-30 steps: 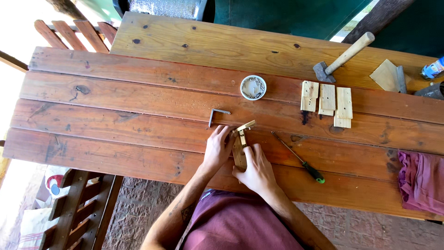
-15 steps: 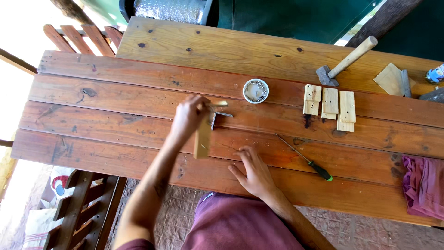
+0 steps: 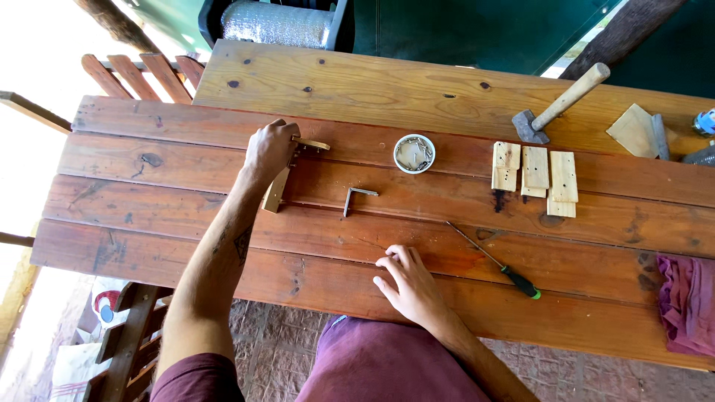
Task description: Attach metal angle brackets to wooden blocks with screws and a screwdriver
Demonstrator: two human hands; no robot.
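My left hand (image 3: 269,151) is stretched out over the left middle of the red-brown plank table (image 3: 149,223), closed around a small L-shaped wooden piece (image 3: 277,190) whose short arm sticks out to the right of my fingers. My right hand (image 3: 406,281) rests flat on the table near the front edge, fingers slightly spread, holding nothing. A metal angle bracket (image 3: 355,197) lies between the two hands. A green-handled screwdriver (image 3: 497,262) lies just right of my right hand.
A small round tin of screws (image 3: 414,153) sits behind the bracket. Three short wood blocks (image 3: 535,175) lie at the right, a hammer (image 3: 558,106) and a wood offcut (image 3: 634,130) behind them. A purple cloth (image 3: 687,301) hangs at the right edge. A wooden chair (image 3: 123,346) stands below left.
My left hand carried the joined wooden piece from in front of me up and to the left across the table. My right hand let go and stayed low on the table.
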